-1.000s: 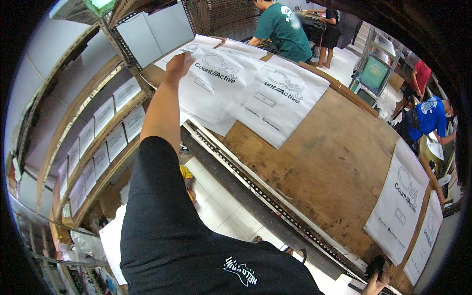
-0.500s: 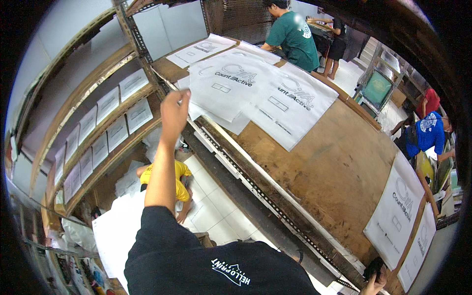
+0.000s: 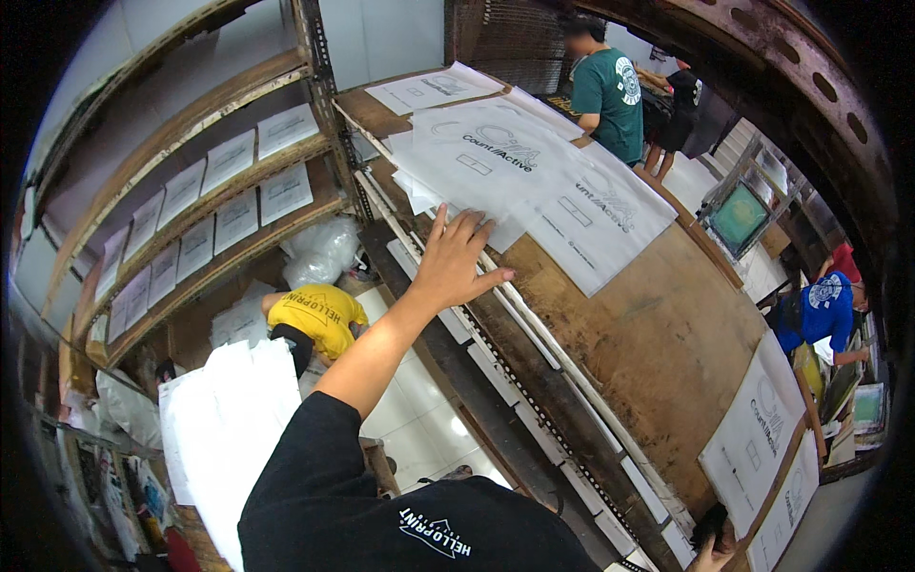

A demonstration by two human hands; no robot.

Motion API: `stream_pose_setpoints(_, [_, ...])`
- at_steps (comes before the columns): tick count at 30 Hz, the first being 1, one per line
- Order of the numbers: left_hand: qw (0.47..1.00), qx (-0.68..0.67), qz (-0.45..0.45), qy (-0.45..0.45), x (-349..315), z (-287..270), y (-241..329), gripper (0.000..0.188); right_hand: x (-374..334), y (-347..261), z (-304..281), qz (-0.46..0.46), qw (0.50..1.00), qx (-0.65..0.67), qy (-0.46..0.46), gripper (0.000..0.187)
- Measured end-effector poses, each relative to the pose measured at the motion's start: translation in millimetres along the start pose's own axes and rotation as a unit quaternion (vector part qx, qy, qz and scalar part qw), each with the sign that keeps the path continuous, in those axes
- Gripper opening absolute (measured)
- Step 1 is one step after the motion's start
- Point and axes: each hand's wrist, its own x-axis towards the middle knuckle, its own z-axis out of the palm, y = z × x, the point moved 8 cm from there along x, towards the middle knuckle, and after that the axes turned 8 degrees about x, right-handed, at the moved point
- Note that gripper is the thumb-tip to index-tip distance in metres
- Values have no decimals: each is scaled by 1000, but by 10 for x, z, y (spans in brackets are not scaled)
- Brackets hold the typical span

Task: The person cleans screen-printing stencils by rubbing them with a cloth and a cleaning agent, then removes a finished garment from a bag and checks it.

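Note:
My left hand (image 3: 462,255) reaches over the front rail of a brown wooden board (image 3: 620,334), its fingers spread and nothing held. Its fingertips are at the lower edge of several overlapping printed white plastic sheets (image 3: 496,176); whether they touch is unclear. Another printed sheet (image 3: 610,234) lies just right of these. Low on the right, my right hand (image 3: 713,553) is partly cut off by the picture's lower edge. Its fingers close round a dark object (image 3: 708,524) whose kind I cannot make out, beside two more printed sheets (image 3: 758,424).
Shelves (image 3: 205,305) with printed sheets stand left. A person in a yellow shirt (image 3: 319,319) bends low near a white stack (image 3: 229,419). Behind the board is a person in green (image 3: 607,100); a person in blue (image 3: 824,310) works at right. A perforated metal beam (image 3: 762,33) crosses above.
My left hand has come down and right from a raised, closed pose, and its fingers have spread. The view has shifted slightly. My right hand stays low beside the dark object.

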Motion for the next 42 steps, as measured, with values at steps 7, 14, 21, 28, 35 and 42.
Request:
stream_pose_setpoints(7, [998, -33, -56, 12, 175, -42, -237, 73, 1, -147, 88, -87, 990, 67, -92, 47])
stream_pose_setpoints(14, [991, -38, -96, -81, 461, -133, -322, 39, -13, -133, 102, -72, 993, 61, -64, 42])
stream_pose_setpoints(21, [994, 4, -93, -61, 520, 25, -247, 26, 85, 348, 5, -73, 994, 72, -35, 45])
stream_pose_setpoints(28, [980, -60, -147, -119, 635, 54, -556, 36, 24, 246, -21, -1, 999, 37, -11, 55])
stream_pose_setpoints(35, [990, -43, -116, -70, 522, -31, -357, 29, 54, 207, 177, -90, 975, 189, -74, 39])
stream_pose_setpoints(42, [986, -87, -143, 11, 614, 220, -675, 26, 78, 164, 173, -134, 963, 203, -117, 33])
